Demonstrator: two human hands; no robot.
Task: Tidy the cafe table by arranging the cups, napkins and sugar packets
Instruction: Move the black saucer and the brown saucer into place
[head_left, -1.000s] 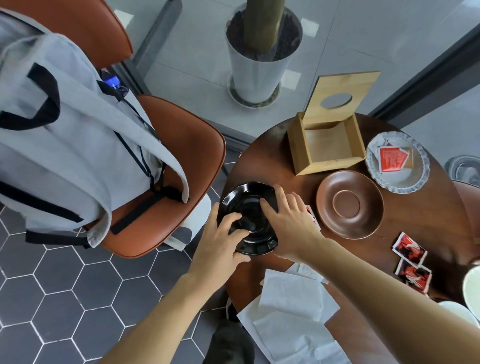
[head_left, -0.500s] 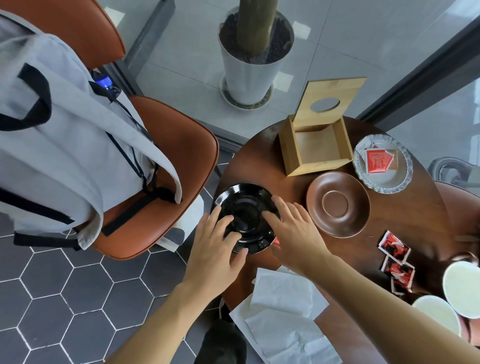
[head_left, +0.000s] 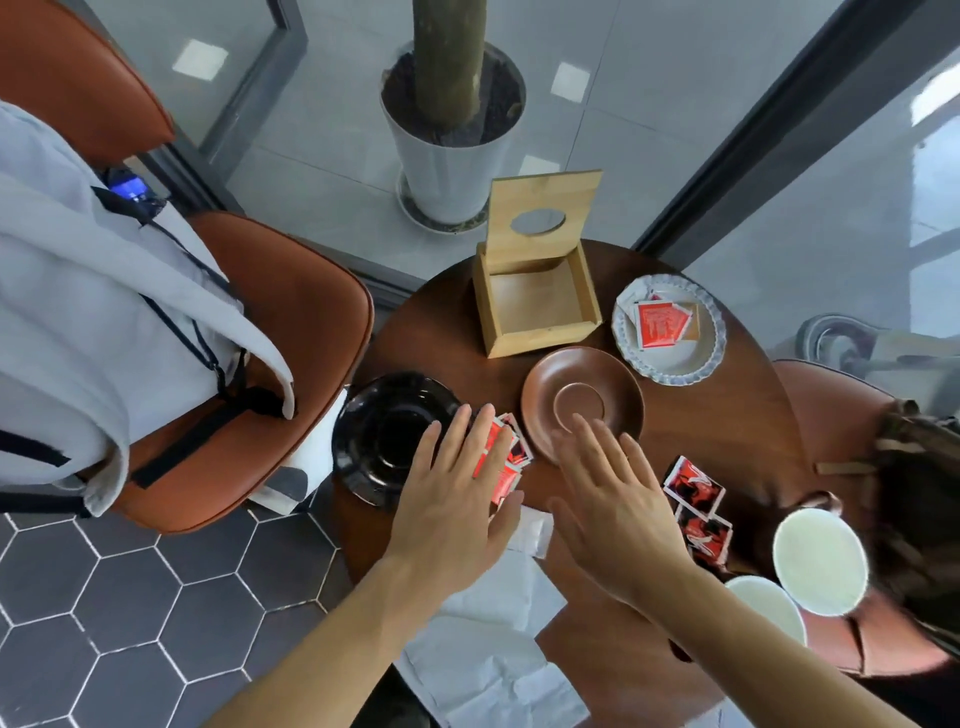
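On the round dark wood table (head_left: 701, 415) a black saucer (head_left: 387, 441) lies at the left edge and a brown saucer (head_left: 582, 402) sits mid-table. My left hand (head_left: 457, 499) hovers flat with straight fingers over several red sugar packets (head_left: 511, 457) beside the black saucer. My right hand (head_left: 618, 499) is open too, its fingertips over the brown saucer's near rim. More red packets (head_left: 698, 499) lie to the right. Two cups (head_left: 818, 561) with white insides stand at the right edge. White napkins (head_left: 488, 639) lie under my forearms.
An open wooden napkin box (head_left: 535, 301) stands at the back, beside a white plate (head_left: 670, 332) holding a red packet. An orange chair (head_left: 291, 353) with a grey backpack (head_left: 104, 312) stands on the left. A potted plant (head_left: 452, 156) stands beyond the table.
Both hands have let go of the black saucer and moved right. The left now hovers over the uncovered red packets; the right has reached the brown saucer.
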